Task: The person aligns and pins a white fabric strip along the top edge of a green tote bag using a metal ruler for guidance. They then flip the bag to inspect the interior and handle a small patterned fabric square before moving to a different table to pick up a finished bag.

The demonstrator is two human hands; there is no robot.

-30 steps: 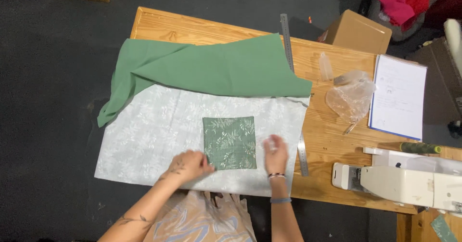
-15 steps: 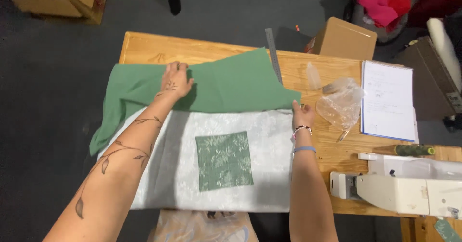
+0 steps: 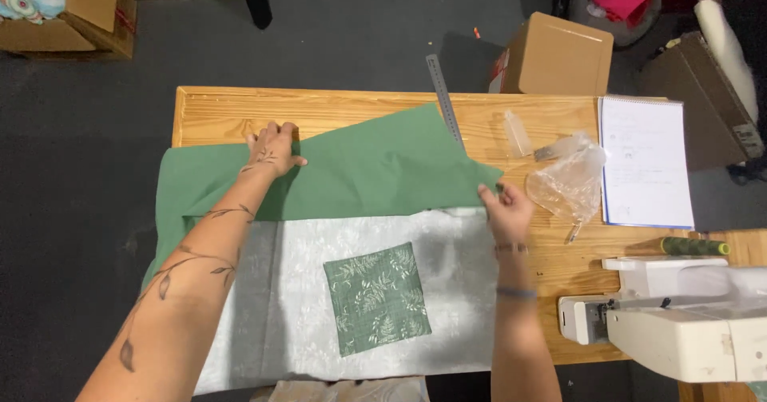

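Observation:
A plain green fabric (image 3: 375, 174) lies across the far part of a wooden table (image 3: 216, 114). My left hand (image 3: 273, 148) rests flat on its upper left area, fingers spread. My right hand (image 3: 503, 206) pinches the green fabric's right corner. Under it, nearer to me, lies a pale grey patterned fabric (image 3: 304, 290) with a dark green leaf-print square (image 3: 377, 296) on top.
A metal ruler (image 3: 444, 98) lies at the table's far edge. A clear plastic bag (image 3: 569, 180), a white notepad (image 3: 645, 162) and a green thread spool (image 3: 692, 246) lie to the right. A white sewing machine (image 3: 679, 322) stands at the near right. Cardboard boxes (image 3: 555, 54) sit on the floor.
Both hands went from the near edge of the grey fabric up to the green fabric. The green fabric now lies flatter and is spread wider.

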